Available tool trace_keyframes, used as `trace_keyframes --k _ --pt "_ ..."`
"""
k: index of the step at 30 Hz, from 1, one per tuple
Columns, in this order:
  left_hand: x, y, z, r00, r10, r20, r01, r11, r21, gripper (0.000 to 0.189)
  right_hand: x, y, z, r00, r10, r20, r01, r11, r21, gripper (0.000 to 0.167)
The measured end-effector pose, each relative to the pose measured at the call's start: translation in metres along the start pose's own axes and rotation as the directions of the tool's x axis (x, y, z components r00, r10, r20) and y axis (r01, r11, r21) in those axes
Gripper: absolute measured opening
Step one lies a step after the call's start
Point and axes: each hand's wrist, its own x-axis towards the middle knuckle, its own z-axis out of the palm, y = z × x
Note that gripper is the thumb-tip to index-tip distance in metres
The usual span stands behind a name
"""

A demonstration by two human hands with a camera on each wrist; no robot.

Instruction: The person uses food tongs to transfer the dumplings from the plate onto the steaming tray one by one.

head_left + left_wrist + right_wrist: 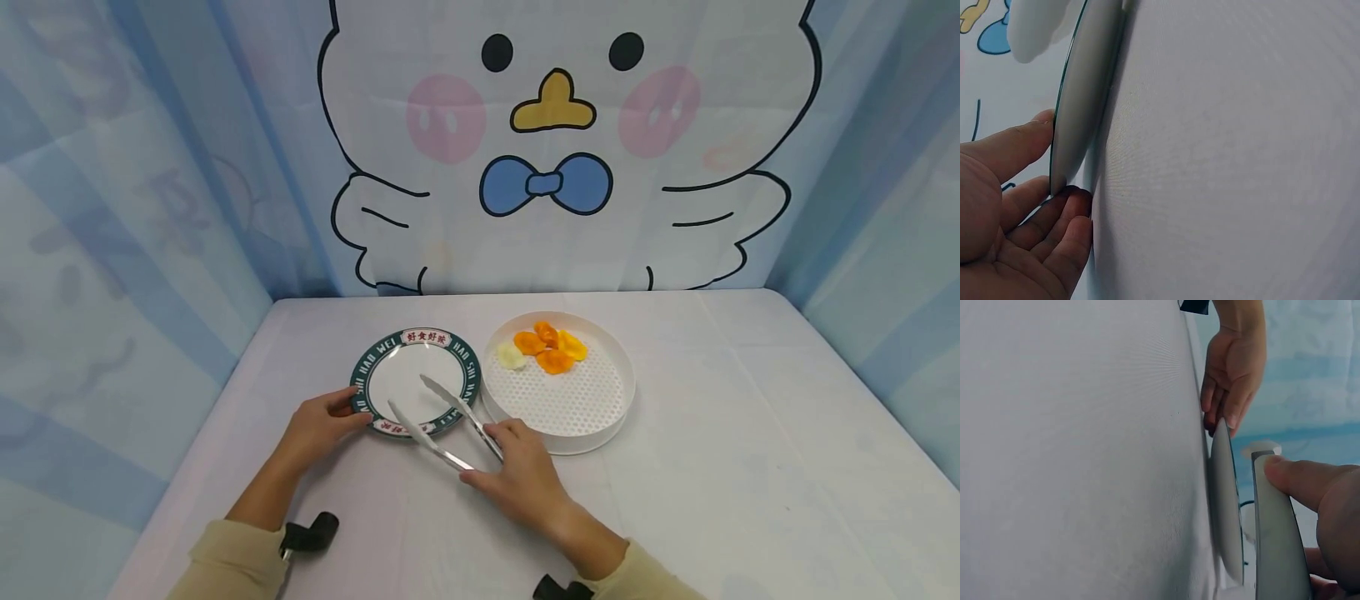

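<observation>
A round white plate with a dark green lettered rim lies on the table. My left hand holds its left edge; in the left wrist view the thumb is on the rim of the plate and the fingers curl near its underside. My right hand grips metal tongs, their arms spread and their tips over the plate with nothing between them. In the right wrist view, the thumb presses on one arm of the tongs.
Right of the plate stands a round white perforated tray. Several orange and yellow pieces and a pale piece lie toward its back left. White cloth covers the table; a printed curtain hangs behind.
</observation>
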Motion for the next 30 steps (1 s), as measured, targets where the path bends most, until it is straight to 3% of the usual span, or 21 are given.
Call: trace_keyframes --k 8,15,30 --pt "0.0011 -0.0009 0.001 1.0 -0.001 -0.005 0.001 1.0 0.005 0.072 -0.0011 -0.0032 0.0038 0.999 0.024 -0.025 -0.025 1.0 -0.016 0.065" --pt "0.0001 -0.0005 0.0012 1.0 -0.008 -0.004 0.008 1.0 -0.004 0.071 -0.0005 -0.0045 0.0054 0.997 0.072 0.014 -0.071 0.997 -0.024 0.067" --pt "-0.0012 0.0015 0.0003 1.0 0.005 -0.001 -0.005 1.0 0.016 0.071 0.0007 -0.0057 0.0075 0.996 0.09 0.029 -0.089 0.996 -0.029 0.07"
